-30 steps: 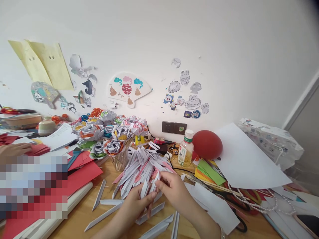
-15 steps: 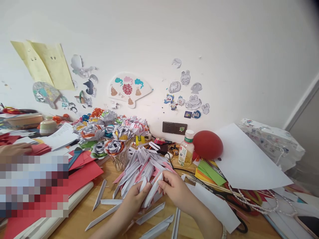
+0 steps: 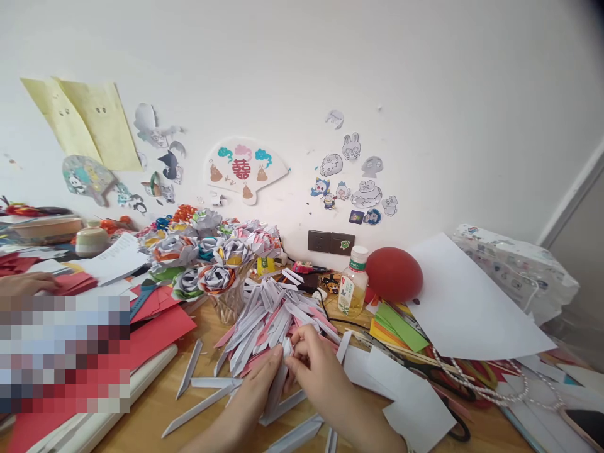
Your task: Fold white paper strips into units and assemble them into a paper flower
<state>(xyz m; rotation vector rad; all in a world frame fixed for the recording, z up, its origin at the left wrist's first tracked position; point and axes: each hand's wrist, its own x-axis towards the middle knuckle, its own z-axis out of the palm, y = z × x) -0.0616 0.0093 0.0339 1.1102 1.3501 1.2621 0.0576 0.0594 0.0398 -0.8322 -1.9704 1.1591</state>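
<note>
White wall (image 3: 448, 94) rises behind a wooden worktop (image 3: 141, 428) crowded with papercraft. Between my two hands, over the middle of the worktop toward its front edge, I hold a folded white paper piece (image 3: 287, 347); my fingers hide much of it, so I cannot tell whether it is one strip or several. My left hand (image 3: 255, 387) grips it from one side, thumb laid along it, and my right hand (image 3: 318, 365) pinches its upper end between curled fingers and thumb.

Just beyond my fingertips lies a heap of folded strips (image 3: 267, 299), white with some pink. Loose white strips (image 3: 195, 412) lie to the left of my left wrist, and others lie partly under my forearms. White paper sheets (image 3: 415, 396) lie beside my right forearm.

Farther out, toward the back edge, paper flowers (image 3: 217, 277) fill a clear container (image 3: 225, 308); a white-capped bottle (image 3: 352, 289) stands just beside a red balloon (image 3: 395, 275). Green paper (image 3: 401, 327) lies in front of the balloon. Toward the left edge, another person's hand (image 3: 28, 284) rests near red paper (image 3: 160, 336).
</note>
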